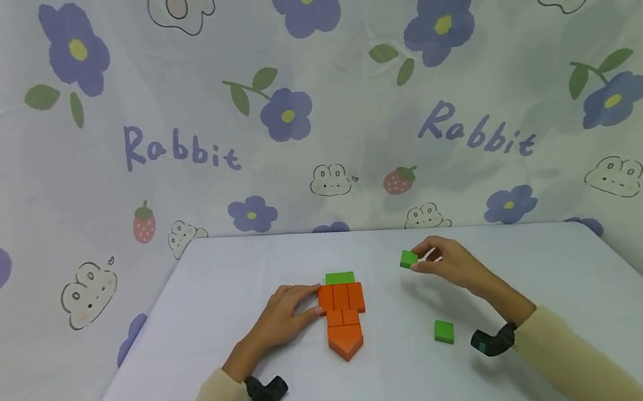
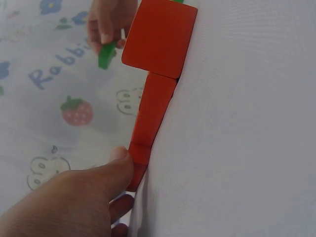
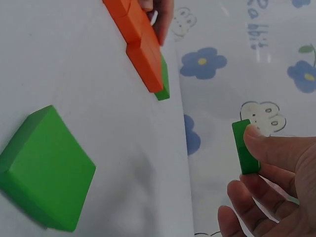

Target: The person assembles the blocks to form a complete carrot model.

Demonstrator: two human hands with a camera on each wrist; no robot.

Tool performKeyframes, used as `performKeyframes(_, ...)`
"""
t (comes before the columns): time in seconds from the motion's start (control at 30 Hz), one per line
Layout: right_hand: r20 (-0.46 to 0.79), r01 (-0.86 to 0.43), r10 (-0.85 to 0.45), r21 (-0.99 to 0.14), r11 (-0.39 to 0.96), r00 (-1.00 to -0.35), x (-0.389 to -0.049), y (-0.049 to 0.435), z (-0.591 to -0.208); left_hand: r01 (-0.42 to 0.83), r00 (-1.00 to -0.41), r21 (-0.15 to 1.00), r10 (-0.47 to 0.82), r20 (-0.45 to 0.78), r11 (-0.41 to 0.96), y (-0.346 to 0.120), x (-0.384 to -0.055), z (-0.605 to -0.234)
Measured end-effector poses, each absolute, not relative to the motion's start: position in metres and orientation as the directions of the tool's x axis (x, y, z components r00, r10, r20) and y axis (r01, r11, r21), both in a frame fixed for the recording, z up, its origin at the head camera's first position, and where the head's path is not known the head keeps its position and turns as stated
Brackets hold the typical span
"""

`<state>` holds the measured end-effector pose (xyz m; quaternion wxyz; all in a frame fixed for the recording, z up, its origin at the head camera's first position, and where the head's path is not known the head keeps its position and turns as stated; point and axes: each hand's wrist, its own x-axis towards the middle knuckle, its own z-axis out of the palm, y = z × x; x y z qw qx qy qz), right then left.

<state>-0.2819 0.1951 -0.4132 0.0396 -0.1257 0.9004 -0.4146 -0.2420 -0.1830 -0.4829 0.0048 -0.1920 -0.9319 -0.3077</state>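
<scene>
Between thumb and fingers, my right hand (image 1: 451,267) pinches a small green block (image 1: 409,259) above the table's right half. The right wrist view shows this green block (image 3: 242,148) edge-on under the thumb. My left hand (image 1: 280,317) rests beside an arrow-like row of orange blocks (image 1: 340,298), its thumb and index fingertip touching their left side. At the far end of the row lies a flat green block (image 1: 340,278); a pointed orange block (image 1: 346,342) forms the near end. Another green block (image 1: 444,332) lies loose, nearer than the right hand.
A white cloth covers the table (image 1: 232,271), whose far edge meets a hanging curtain (image 1: 349,133) printed with rabbits and flowers. Dark wrist cameras sit on the left wrist (image 1: 266,391) and the right wrist (image 1: 494,341), close over the tabletop.
</scene>
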Motion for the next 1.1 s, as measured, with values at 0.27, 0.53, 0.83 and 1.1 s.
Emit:
performKeyframes(0.27, 0.028, -0.212, -0.296, -0.760, 0.614, -0.955, -0.294, 0.165, -0.407, 0.366, -0.924, 0.567, 0.358, 0.131, 0.737, -0.182, -0.241, -0.481)
performKeyframes(0.53, 0.027, -0.226, -0.323, -0.769, 0.598, -0.946, -0.307, 0.141, -0.405, 0.361, -0.925, 0.567, 0.360, 0.119, 0.740, -0.183, -0.240, -0.481)
performKeyframes(0.83, -0.013, -0.142, -0.248, -0.790, 0.597, -0.969, -0.315, 0.110, -0.414, 0.379, -0.919, 0.563, 0.370, 0.137, 0.734, -0.185, -0.242, -0.483)
performKeyframes(1.1, -0.014, -0.133, -0.227, -0.774, 0.620, -0.974, -0.322, 0.095, -0.430, 0.395, -0.913, 0.562, 0.379, 0.152, 0.727, -0.185, -0.243, -0.484)
